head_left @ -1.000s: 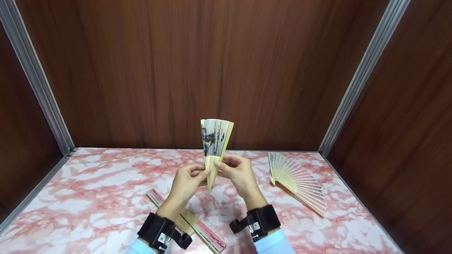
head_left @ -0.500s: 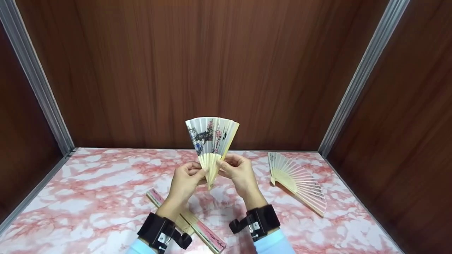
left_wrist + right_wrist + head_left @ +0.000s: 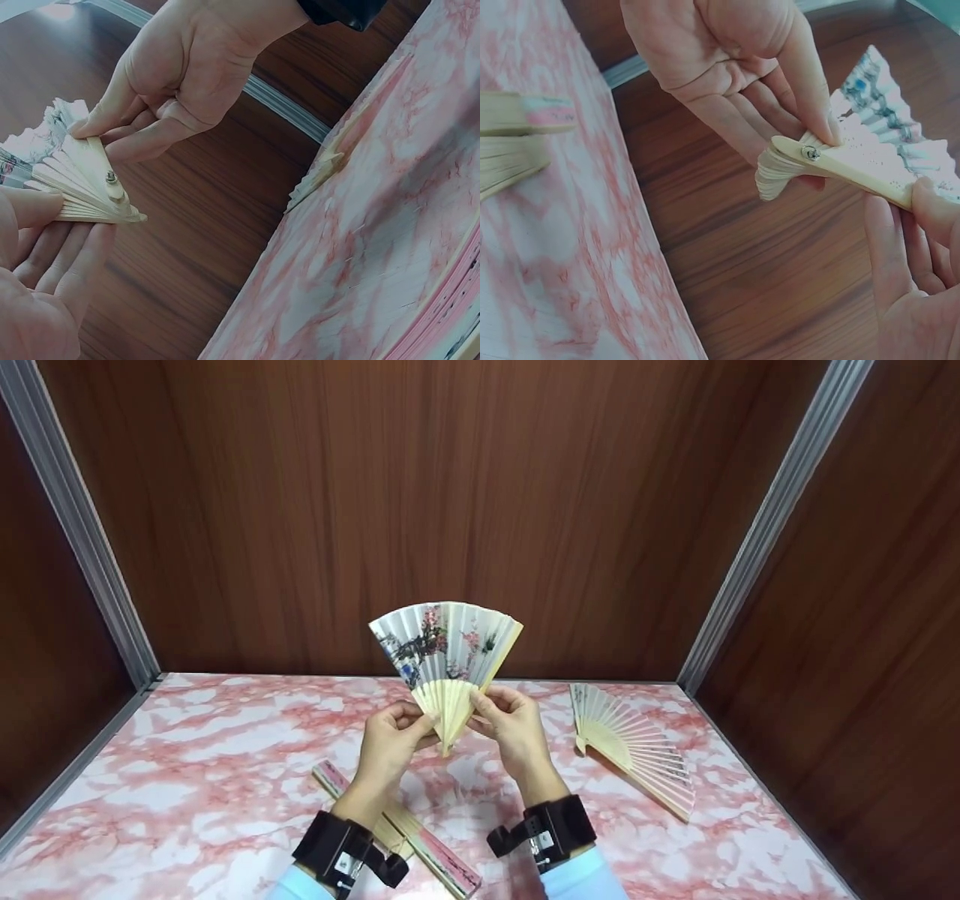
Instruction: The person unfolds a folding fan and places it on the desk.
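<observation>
A partly spread folding fan point(image 3: 448, 641), pale with bamboo ribs and a printed blossom-and-branch picture, is held upright above the table. My left hand point(image 3: 390, 742) pinches its ribs low on the left side, thumb on the near face. On the other side my right hand point(image 3: 514, 727) pinches the right guard stick between thumb and fingers. The metal rivet at the fan's pivot shows in the left wrist view below both thumbs. In the right wrist view, pleated leaf point(image 3: 892, 112) spreads out between the left hand point(image 3: 735, 67) and the right hand point(image 3: 922, 285).
A second folding fan point(image 3: 630, 750) lies spread on the marbled table point(image 3: 210, 795) at the right. Folded fans with pink leaves point(image 3: 442, 859) lie crossed near the front, partly hidden by the left forearm. Brown wood-grain panels point(image 3: 420, 510) stand around the table's back and sides.
The fan in my hands has spread from a narrow wedge to a much wider one, its left edge swinging out to the left. Both hands stay nearly in place, and the other fans lie still.
</observation>
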A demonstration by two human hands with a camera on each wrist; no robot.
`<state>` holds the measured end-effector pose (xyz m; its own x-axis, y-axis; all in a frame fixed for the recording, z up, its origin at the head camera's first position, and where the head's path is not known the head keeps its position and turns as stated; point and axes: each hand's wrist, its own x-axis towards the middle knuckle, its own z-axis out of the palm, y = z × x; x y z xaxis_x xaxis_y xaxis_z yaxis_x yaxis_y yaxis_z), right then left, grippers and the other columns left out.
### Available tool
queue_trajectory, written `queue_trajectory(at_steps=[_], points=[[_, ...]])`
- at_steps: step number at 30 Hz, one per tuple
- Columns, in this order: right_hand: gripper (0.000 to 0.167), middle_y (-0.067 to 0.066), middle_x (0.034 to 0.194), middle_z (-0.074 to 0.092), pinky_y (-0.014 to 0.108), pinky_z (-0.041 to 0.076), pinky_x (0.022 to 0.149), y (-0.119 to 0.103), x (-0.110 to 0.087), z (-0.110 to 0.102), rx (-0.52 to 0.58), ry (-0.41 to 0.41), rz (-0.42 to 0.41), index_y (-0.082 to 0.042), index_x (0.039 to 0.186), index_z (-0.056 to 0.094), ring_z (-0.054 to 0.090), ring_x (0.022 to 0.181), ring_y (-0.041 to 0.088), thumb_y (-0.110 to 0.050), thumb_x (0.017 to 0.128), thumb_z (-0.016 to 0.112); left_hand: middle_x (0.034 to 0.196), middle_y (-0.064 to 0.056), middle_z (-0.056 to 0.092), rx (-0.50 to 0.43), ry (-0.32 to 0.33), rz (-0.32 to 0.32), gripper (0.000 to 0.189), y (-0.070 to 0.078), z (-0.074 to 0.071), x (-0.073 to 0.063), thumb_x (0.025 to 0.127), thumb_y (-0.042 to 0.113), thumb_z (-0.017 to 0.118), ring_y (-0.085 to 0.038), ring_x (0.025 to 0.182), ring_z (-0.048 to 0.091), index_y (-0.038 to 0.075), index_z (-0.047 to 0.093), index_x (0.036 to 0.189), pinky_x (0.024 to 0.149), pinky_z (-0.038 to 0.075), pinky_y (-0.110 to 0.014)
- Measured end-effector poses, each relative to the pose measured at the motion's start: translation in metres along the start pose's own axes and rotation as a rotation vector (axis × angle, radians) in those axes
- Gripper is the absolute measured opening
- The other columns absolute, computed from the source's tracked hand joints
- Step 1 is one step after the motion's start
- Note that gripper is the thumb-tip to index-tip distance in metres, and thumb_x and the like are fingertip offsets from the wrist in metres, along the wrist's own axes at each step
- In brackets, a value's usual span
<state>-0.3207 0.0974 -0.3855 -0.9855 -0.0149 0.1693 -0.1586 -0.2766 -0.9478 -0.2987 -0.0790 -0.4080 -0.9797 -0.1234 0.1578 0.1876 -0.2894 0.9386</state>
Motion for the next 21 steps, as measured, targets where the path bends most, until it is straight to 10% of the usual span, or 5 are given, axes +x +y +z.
queue_trajectory(at_steps=[21], points=[[0.005, -0.002, 0.088, 0.075, 0.024, 0.07, 0.076, -0.0012, 0.0004, 0.0023, 0.064, 0.019, -0.005, 0.001, 0.109, 0.068, 0.076, 0.082, 0.008, 0.0, 0.107, 0.063, 0.082, -0.003, 0.079, -0.086, 0.045, 0.042, 0.006, -0.0004, -0.0005, 0.001, 0.099, -0.004, 0.074, -0.012, 0.075, 0.079, -0.004, 0.068, 0.099, 0.076, 0.072, -0.029]])
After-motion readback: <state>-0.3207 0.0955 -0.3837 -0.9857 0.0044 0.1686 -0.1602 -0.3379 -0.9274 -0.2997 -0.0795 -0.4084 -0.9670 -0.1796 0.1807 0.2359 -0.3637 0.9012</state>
